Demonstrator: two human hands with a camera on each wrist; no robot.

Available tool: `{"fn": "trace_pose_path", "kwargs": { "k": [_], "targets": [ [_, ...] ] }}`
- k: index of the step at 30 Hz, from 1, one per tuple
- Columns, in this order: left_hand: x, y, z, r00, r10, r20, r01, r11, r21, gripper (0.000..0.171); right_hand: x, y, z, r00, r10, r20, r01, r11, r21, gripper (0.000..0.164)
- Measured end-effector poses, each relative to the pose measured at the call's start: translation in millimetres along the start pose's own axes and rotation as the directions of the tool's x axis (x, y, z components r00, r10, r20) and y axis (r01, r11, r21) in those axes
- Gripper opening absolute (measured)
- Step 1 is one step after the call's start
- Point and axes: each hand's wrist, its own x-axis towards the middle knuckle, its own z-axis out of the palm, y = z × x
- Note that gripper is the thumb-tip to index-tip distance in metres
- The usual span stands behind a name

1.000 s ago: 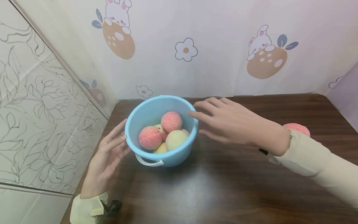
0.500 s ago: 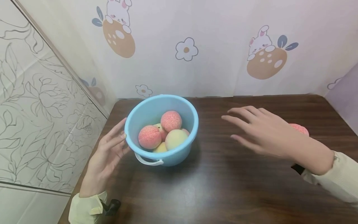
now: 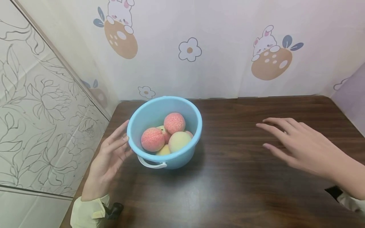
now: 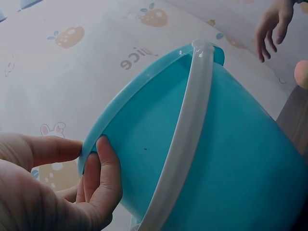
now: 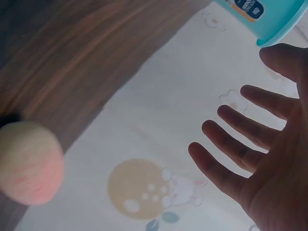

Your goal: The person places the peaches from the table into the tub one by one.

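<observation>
A light blue bucket [image 3: 182,158] with a white handle [image 3: 152,165] stands on the table's left part, holding several pink and yellowish peaches [image 3: 153,139]. My left hand [image 3: 109,155] pinches its rim on the left side; in the left wrist view the hand [image 4: 72,178] has thumb and fingers on either side of the rim [image 4: 127,94]. Well to the right of the bucket, my right hand [image 3: 305,147] hovers above the table with fingers spread, holding nothing. One more peach [image 5: 30,163] lies near that hand in the right wrist view; the head view hides it behind hand and forearm.
The dark wooden table [image 3: 222,190] meets a wall [image 3: 216,69] printed with rabbits and flowers at the back. A white panel with drawn flowers [image 3: 42,104] borders the left side. A pale purple surface [image 3: 353,98] stands at the far right.
My right hand has moved from the bucket's right rim out to the right, over the loose peach, which it now covers in the head view. Left hand and bucket have stayed put.
</observation>
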Motion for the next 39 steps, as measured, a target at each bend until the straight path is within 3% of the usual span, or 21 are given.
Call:
{"fn": "trace_pose_path", "kwargs": {
  "k": [14, 19, 30, 39],
  "targets": [
    [-0.5, 1.0, 0.2, 1.0, 0.002, -0.005, -0.002, 1.0, -0.01, 0.06, -51.2, 34.0, 10.6, 0.987, 0.157, -0.043, -0.157, 0.988, 0.0, 0.058],
    [-0.9, 0.8, 0.0, 1.0, -0.01, -0.018, 0.01, 1.0, -0.004, 0.06, -60.0, 49.0, 17.5, 0.985, 0.165, -0.056, -0.164, 0.986, 0.013, 0.051],
    [-0.7, 0.3, 1.5, 1.0, -0.01, -0.014, 0.01, 1.0, -0.004, 0.059, -66.6, 89.6, 39.0, 0.972, 0.232, -0.046, -0.235, 0.969, -0.071, 0.046],
    [-1.8, 0.7, 2.5, 1.0, -0.008, -0.014, 0.008, 1.0, 0.006, 0.06, -62.9, 114.5, 57.4, 0.967, 0.253, -0.002, -0.253, 0.966, -0.049, 0.045]
  ]
}}
